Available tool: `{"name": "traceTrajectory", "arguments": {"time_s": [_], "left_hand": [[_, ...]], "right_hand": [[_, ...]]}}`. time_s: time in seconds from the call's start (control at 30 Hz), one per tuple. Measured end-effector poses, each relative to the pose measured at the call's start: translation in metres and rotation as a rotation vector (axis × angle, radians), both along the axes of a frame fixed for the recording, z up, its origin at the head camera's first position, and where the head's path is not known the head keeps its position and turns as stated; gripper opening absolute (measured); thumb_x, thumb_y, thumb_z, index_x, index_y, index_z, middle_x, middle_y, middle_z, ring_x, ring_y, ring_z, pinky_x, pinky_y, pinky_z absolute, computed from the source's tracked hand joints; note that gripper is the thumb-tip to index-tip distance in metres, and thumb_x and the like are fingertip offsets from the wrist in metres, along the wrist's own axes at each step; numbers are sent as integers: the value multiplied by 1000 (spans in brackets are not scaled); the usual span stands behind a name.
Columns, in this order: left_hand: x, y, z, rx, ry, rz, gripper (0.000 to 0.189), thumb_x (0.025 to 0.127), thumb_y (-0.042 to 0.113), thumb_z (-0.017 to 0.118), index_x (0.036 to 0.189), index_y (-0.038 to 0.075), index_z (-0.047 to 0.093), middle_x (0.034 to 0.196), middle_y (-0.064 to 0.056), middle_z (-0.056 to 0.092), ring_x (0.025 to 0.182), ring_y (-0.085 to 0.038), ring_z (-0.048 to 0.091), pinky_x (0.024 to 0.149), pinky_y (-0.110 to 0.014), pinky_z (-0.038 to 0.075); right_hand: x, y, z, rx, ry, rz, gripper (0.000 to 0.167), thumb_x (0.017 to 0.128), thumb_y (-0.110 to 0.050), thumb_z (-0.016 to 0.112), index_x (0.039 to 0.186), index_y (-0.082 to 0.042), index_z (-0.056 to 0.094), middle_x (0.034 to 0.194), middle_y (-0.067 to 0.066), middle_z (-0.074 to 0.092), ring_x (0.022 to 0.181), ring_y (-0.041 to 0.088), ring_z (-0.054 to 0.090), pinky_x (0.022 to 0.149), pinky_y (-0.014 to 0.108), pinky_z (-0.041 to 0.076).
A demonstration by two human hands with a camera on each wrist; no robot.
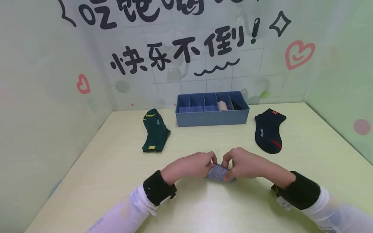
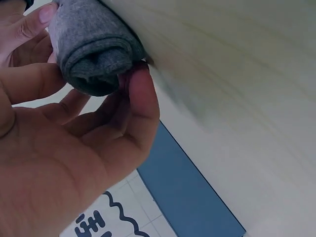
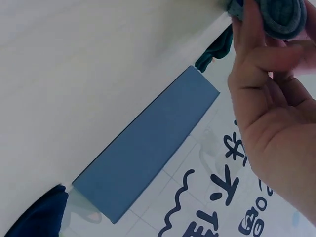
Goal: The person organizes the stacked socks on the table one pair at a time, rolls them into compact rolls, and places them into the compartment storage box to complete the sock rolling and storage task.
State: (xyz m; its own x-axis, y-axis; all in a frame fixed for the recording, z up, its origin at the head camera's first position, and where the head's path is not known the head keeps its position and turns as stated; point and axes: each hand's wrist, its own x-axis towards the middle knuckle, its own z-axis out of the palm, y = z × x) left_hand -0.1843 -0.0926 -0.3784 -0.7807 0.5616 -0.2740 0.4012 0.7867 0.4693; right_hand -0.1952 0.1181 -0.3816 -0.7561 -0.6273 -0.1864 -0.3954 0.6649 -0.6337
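A grey-blue rolled sock [image 1: 217,173] with pale lines is held between both hands, low over the near middle of the table. My left hand [image 1: 193,165] grips its left end between thumb and fingers. On the right end, the right hand [image 1: 246,163] pinches the roll with thumb and curled index finger. The spiral of the rolled fabric [image 2: 96,54] shows at one end in the left wrist view. In the right wrist view, the other end of the roll [image 3: 284,17] is partly cut off at the top.
A blue divided box [image 1: 212,120] stands at the back, with a pink roll [image 1: 222,105] and a black item [image 1: 236,105] in its right compartments. Dark green socks [image 1: 155,131] lie left, a navy sock [image 1: 268,131] right. Walls border the table.
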Motion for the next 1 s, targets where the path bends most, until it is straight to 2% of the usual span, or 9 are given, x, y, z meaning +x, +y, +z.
{"name": "traceTrajectory", "arguments": {"time_s": [0.13,0.27,0.4,0.47,0.6,0.7,0.77,0.83,1.0], "left_hand": [[-2,-5,0,10,-43,-34,26,112,10,48,137,4,54,120,-11,68,98,-15,57,85,-25,47],[-7,-10,0,60,-83,-5,36,114,21,47,146,5,50,124,-12,70,103,-16,62,93,-30,51],[-16,-16,3,134,-76,86,41,115,33,47,147,9,53,127,-13,71,104,-18,66,92,-35,55],[-21,-23,9,153,-18,175,45,114,39,47,148,10,53,124,-13,72,100,-21,66,86,-36,56],[-33,-49,27,59,235,395,55,114,47,45,153,8,49,110,-14,74,88,-25,70,76,-39,58],[-40,-71,35,-123,344,529,56,113,47,46,149,5,51,104,-17,74,85,-31,71,72,-45,59],[-44,-83,33,-250,308,578,56,111,48,50,146,3,54,112,-19,73,89,-33,71,74,-49,59],[-46,-90,28,-351,208,589,54,110,48,53,140,3,59,111,-19,71,89,-33,69,74,-50,58],[-46,-91,13,-460,73,552,44,109,43,56,126,4,68,98,-12,66,85,-28,66,70,-42,55]], "right_hand": [[-1,-2,-1,-26,36,16,16,76,-11,87,81,-15,73,71,-4,65,58,9,48,56,26,39],[-4,-3,4,-59,23,5,14,75,-11,86,81,-13,74,76,-4,71,67,12,56,59,29,45],[-13,-2,16,-101,-23,-66,12,79,-14,85,84,-10,75,82,-1,74,72,14,62,58,33,53],[-22,-2,24,-139,-44,-117,14,81,-16,85,87,-7,77,84,2,76,71,17,65,58,36,56],[-60,-1,51,-218,-37,-267,22,88,-19,84,98,-1,76,96,11,77,73,22,71,65,36,62],[-98,-1,73,-227,18,-399,27,92,-23,82,105,1,76,110,17,73,73,22,74,71,33,63],[-123,-4,83,-216,58,-490,28,94,-25,82,104,0,76,113,17,72,70,20,75,74,32,62],[-144,-10,87,-215,99,-565,26,94,-27,82,98,-2,77,107,14,75,68,18,77,75,32,61],[-179,-39,76,-205,204,-615,35,94,-24,78,65,-9,64,63,4,70,60,19,76,62,32,59]]}}
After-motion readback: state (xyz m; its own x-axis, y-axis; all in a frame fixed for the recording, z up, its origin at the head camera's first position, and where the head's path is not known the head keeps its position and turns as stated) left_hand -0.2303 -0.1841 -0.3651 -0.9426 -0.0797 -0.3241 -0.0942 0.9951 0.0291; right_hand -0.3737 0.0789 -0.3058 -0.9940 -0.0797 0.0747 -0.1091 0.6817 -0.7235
